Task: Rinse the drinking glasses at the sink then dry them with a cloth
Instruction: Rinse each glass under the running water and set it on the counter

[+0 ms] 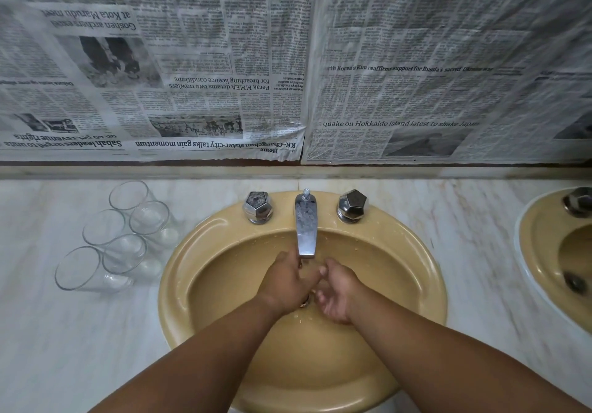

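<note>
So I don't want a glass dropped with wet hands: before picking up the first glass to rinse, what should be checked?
1. Hands free: left hand and right hand hold nothing, together under the tap. Ok.
2. Glasses within reach: five, upright, on the counter left of the sink. Ok.
3. Water running: cannot tell.
4. Sink holds nothing but the hands: ok.
5. Drying cloth at hand: none in view. Not ok.
</note>
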Demonstrator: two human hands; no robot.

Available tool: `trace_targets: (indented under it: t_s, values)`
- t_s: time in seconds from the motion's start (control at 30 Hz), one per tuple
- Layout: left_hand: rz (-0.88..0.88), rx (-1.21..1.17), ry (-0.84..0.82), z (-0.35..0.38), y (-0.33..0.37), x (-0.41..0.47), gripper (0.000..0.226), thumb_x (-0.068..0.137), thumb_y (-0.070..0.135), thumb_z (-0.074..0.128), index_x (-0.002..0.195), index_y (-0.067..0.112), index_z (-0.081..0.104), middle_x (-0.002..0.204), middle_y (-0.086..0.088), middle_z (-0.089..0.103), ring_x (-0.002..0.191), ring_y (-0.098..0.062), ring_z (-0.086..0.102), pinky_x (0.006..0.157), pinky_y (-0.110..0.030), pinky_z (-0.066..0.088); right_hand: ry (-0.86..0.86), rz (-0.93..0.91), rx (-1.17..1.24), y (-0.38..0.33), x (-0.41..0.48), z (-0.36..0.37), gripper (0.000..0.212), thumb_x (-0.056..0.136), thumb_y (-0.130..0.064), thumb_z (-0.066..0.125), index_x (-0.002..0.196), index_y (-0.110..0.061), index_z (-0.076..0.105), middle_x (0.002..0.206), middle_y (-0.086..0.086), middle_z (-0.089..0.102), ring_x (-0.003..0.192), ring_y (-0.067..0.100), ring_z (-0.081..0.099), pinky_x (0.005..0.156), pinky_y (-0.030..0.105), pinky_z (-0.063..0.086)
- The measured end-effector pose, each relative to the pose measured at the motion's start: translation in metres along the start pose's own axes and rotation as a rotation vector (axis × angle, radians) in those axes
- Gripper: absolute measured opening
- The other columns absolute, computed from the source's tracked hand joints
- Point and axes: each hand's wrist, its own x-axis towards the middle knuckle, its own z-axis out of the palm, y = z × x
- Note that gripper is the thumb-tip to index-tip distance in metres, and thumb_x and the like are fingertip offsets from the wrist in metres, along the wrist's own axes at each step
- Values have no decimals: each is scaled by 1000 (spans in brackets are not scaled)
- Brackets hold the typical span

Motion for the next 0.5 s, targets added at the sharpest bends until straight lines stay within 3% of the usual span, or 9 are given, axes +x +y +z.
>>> trace_targets:
  t_s: [0.07,0.13,0.2,0.27,0.3,0.4,0.47,0.5]
  values:
    - [-30,-95,41,1,0,0,33,93,53,69,106,25,60,99,-2,69,87,-20,68,82,-41,57,-20,-70,-51,0,-1,2,37,106,-49,48,91,-20,65,73,5,70,38,13,54,40,19,37]
    - [-186,-356,91,-3,10,0,17,105,38,60,102,21,58,86,-3,70,67,-20,65,68,-40,59,-27,-271,-119,2,1,11,21,104,-41,57,109,-21,63,86,6,73,47,17,60,42,22,41]
    - [-551,-659,21,-11,13,5,23,107,36,52,95,20,62,65,1,63,43,-12,49,41,-23,45,-6,-554,-293,9,11,17,25,92,-39,74,107,-29,58,99,5,70,67,20,67,52,29,49]
    - [-873,-814,-115,-25,7,8,30,103,41,51,85,21,64,55,4,54,35,-5,40,30,-13,30,11,-759,-554,14,18,21,41,75,-50,84,103,-33,60,102,1,69,85,18,72,73,38,60]
    - [-939,-828,-170,-31,4,8,33,102,42,50,79,21,62,53,4,51,33,-4,39,28,-13,27,21,-811,-663,16,22,22,46,69,-56,83,104,-36,61,102,1,69,89,16,73,80,39,61]
    - [-862,-832,-177,-31,0,2,39,104,50,51,83,21,64,60,2,56,36,-6,42,30,-14,31,98,-827,-751,16,17,26,51,71,-64,75,112,-36,60,103,-6,71,90,12,72,82,35,60]
    - [-614,-761,-49,-22,0,-1,32,105,49,56,96,20,64,74,-3,63,45,-14,48,40,-22,40,77,-693,-525,12,8,28,38,83,-57,70,109,-32,61,94,-5,75,74,14,72,64,31,57]
    - [-453,-690,22,-17,0,-3,27,103,47,59,99,20,62,81,-5,65,50,-17,52,47,-27,43,45,-535,-358,9,5,28,27,91,-50,67,105,-27,63,84,-3,75,59,15,66,51,26,49]
